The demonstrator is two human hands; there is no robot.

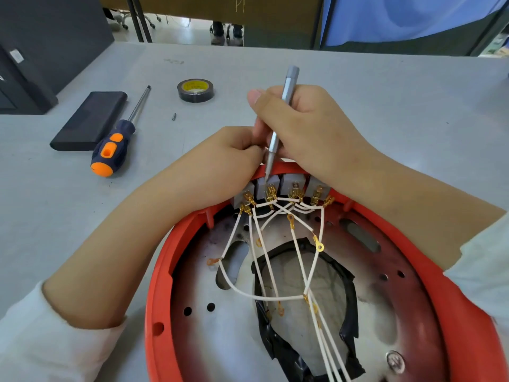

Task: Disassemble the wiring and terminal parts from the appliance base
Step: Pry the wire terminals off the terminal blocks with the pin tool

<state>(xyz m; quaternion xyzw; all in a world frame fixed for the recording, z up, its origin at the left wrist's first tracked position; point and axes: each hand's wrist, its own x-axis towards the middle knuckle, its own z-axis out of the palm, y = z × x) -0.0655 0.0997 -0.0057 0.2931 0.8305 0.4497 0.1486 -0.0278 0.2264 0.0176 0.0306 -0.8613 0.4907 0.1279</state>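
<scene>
A round red appliance base (159, 285) lies open side up in front of me. At its far rim sits a row of grey switch blocks (292, 183) with brass terminals (271, 194), and white wires (259, 244) fan from them across the metal plate. My right hand (311, 128) grips a slim silver screwdriver (286, 92) whose tip points down at the terminals of the second block from the left. My left hand (225, 158) curls over the base's far rim beside the blocks; its fingertips are hidden.
On the grey table to the left lie an orange-and-blue screwdriver (115, 142), a flat black case (91, 119), a roll of black tape (195, 90) and a small dark bit (173, 116). Black tape (278, 343) edges a hole in the plate.
</scene>
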